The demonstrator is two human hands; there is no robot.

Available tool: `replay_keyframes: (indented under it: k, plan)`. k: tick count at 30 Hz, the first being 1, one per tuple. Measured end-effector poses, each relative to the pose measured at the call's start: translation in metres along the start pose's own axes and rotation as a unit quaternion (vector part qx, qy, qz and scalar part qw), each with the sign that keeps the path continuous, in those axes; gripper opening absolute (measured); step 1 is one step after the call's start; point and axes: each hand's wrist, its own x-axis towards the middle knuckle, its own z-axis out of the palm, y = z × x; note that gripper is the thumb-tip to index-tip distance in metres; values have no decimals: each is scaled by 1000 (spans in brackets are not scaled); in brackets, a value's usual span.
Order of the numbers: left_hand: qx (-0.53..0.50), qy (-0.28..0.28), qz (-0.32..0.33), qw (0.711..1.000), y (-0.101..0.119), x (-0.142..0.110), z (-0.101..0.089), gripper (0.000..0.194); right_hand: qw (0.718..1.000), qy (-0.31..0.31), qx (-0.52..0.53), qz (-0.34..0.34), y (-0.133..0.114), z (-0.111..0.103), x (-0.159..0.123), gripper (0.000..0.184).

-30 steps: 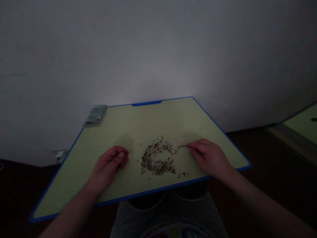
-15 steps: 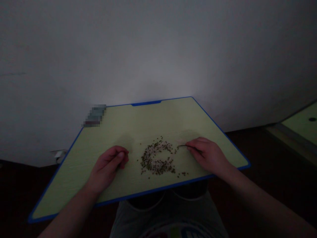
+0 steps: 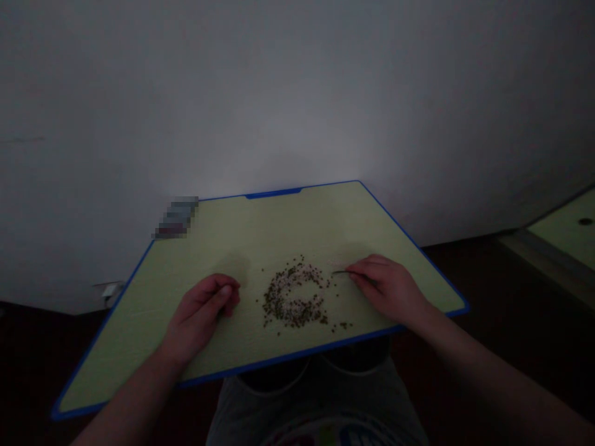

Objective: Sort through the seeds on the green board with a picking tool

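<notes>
A ring-shaped spread of small dark green beans [image 3: 297, 316] mixed with pale, rice-like grains [image 3: 307, 272] lies on a pale yellow-green tabletop [image 3: 279, 229]. To its right, my right hand [image 3: 388, 285] pinches a thin dark pointed tool [image 3: 341, 271] between thumb and fingers. The tool's tip points left, just beside the ring's right edge. A faint patch of pale grains lies behind that tip. My left hand [image 3: 207, 310] rests on the board left of the ring, thumb pressed to curled fingers. Whatever it may hold is hidden.
Blue edging [image 3: 297, 358] runs round the board, with my lap below its front edge. A blurred-out flat object [image 3: 176, 218] lies at the far left corner. Behind stands a grey wall [image 3: 297, 93]. Several stray beans [image 3: 343, 325] lie near the front edge.
Dark beans that lay just under the tool's tip are no longer there. A single bean now lies lower, right of the ring. Both hands have hardly moved.
</notes>
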Motion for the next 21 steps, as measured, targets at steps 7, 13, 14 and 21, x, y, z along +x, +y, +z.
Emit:
replay_keyframes:
  k: [7, 13, 14, 21]
  plan:
    - [5, 4, -5, 1000, -1, 1, 0, 16, 999, -13, 12, -26, 4, -4, -4, 20]
    - [14, -1, -5, 1000, 0, 1, 0, 15, 998, -26, 36, -45, 1, -11, -14, 21]
    - [15, 0, -5, 1000, 1, 1, 0, 15, 998, -22, 36, -41, 0, -11, -14, 22]
    - [9, 10, -5, 1000, 4, 1, 0, 15, 1000, 0, 17, -22, -1, -7, -7, 20]
